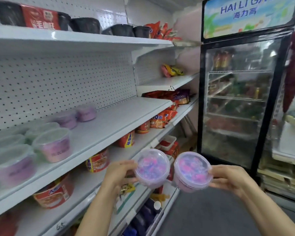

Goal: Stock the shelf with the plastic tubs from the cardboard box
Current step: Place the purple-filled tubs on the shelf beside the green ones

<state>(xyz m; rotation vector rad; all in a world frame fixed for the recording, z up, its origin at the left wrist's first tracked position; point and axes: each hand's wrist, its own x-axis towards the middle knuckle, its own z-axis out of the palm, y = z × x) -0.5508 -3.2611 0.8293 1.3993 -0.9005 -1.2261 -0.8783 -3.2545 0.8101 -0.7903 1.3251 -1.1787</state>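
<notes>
both hands full: left hand (119, 172) grips one tub (152, 167), right hand (228, 178) grips another tub (192, 172). several stocked tubs (53, 143) sit at nine o'clock on the shelf (119, 116); bare shelf remains, box unseen.

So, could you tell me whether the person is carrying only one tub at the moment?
No, the left hand grips one tub and the right hand grips a second tub, side by side in front of the shelf.
</notes>
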